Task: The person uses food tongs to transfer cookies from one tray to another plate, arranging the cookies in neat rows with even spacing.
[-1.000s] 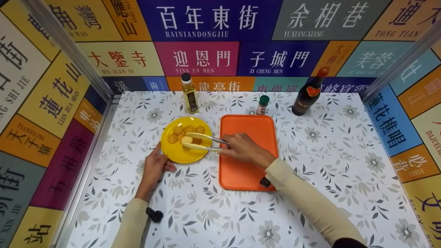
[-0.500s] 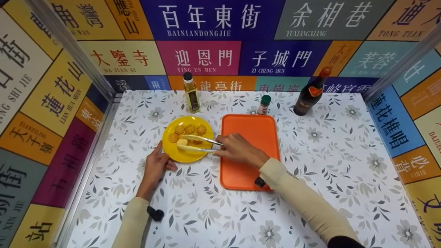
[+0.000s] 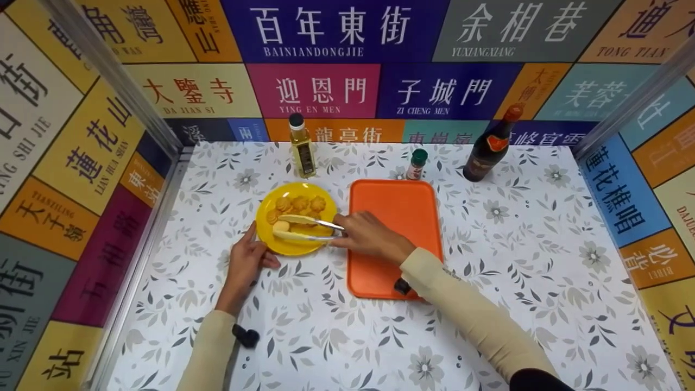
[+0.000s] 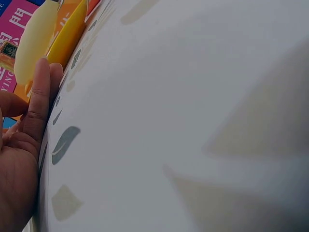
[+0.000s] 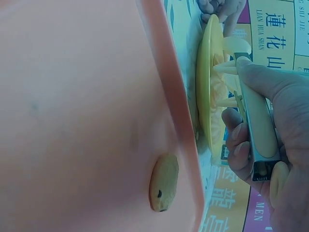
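Note:
My right hand [image 3: 366, 233] grips metal tongs [image 5: 258, 121] with cream tips. Those tips reach over a yellow plate [image 3: 304, 248], on either side of a pale round piece [image 3: 281, 226], possibly a cookie; whether they squeeze it I cannot tell. Several golden swirled cookies [image 3: 301, 203] lie on the plate, some partly hidden behind the tongs. At the plate's near-left rim rests my left hand [image 3: 247, 260], one finger extended against the edge. In the left wrist view that left hand [image 4: 29, 125] lies low along the tabletop, fingertip by the plate's side.
An orange tray [image 3: 391, 198] lies under my right forearm; the right wrist view shows a tan oblong piece [image 5: 164, 182] with dark spots on it. Behind stand an oil bottle [image 3: 302, 155], a green-capped shaker [image 3: 416, 164] and a dark red-capped bottle [image 3: 486, 155]. Printed panels enclose the table.
My right hand has shifted left with the tongs, and the pale piece between their tips has moved left and slightly nearer across the plate. The left hand stays at the rim.

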{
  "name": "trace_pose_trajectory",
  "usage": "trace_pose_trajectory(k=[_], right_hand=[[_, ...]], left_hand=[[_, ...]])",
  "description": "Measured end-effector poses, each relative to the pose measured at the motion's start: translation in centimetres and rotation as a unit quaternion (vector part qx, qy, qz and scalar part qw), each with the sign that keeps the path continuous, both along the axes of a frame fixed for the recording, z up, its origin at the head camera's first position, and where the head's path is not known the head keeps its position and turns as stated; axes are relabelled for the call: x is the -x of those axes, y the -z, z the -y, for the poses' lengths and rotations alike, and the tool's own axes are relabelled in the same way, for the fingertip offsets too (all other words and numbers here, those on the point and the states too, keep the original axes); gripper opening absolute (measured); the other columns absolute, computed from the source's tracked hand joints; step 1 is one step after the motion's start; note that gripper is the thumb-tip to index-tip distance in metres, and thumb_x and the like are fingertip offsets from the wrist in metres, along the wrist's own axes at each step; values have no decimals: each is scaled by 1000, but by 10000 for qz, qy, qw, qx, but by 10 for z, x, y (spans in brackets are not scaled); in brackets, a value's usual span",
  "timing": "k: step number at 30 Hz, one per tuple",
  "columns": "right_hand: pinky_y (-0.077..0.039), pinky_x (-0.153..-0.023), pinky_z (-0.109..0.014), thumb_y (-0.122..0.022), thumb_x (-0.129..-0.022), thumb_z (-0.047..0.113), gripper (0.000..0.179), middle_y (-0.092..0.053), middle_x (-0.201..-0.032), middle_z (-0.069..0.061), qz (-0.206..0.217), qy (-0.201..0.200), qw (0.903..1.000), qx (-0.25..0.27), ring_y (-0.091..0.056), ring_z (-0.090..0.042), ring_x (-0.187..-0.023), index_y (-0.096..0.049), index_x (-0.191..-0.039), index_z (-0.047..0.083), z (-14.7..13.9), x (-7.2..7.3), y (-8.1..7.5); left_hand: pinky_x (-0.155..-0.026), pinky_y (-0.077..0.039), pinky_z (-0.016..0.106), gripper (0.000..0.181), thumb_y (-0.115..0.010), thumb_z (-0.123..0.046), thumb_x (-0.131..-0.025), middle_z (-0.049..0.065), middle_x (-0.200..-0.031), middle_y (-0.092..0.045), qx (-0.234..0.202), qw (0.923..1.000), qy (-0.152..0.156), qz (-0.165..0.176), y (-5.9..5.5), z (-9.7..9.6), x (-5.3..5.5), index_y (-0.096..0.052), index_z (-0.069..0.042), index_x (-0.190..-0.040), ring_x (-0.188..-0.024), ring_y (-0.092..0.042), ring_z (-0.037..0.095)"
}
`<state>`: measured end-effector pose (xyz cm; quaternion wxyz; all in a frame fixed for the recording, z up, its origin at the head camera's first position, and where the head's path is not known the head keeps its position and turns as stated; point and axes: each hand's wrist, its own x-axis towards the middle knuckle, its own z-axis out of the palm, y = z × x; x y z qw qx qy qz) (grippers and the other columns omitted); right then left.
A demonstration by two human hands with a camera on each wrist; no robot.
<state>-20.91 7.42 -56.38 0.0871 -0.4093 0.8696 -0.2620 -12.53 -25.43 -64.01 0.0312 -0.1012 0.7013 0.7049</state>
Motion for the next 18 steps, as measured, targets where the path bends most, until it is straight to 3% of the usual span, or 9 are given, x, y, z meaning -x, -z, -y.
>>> trace_pose_trajectory(k=[18], right_hand=[[-41,-56,-25,-81,-102,40,42,-62,-77,1,432,-81,9990,-4,-60,-14,-65,-75,-120,3,15,1,3]], left_hand=[[-68,-70,46,70,-50,-3,-112,30,-84,-74,-16,10000,26,23,-1,1,-1,-23,-12,-176,-66,-78,32]])
